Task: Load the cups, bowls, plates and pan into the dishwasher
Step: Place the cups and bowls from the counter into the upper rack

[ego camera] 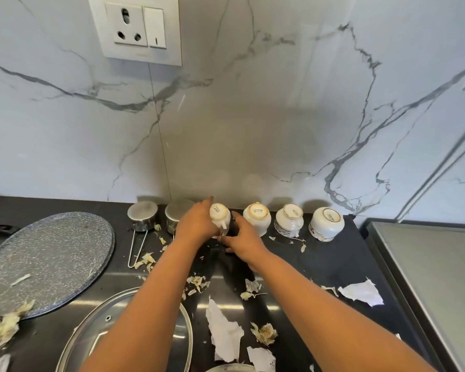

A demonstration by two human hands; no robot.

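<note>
Several white cups stand upside down in a row along the marble wall. My left hand (196,224) grips the leftmost white cup (220,214) from its left side. My right hand (243,237) lies just right of that cup, thumb up beside it and fingers stretched toward its handle. Three more upturned cups follow to the right: the second cup (257,217), the third cup (289,220) and the fourth cup (326,222). Two upturned steel vessels (142,214) sit left of my hands. A grey speckled flat pan (49,261) lies at the far left.
A glass lid (124,331) lies under my left forearm on the black counter (320,259). Torn paper (360,292) and vegetable peels (265,334) are scattered about. A steel surface (427,277) borders the counter on the right. A steel rim (231,367) shows at the bottom edge.
</note>
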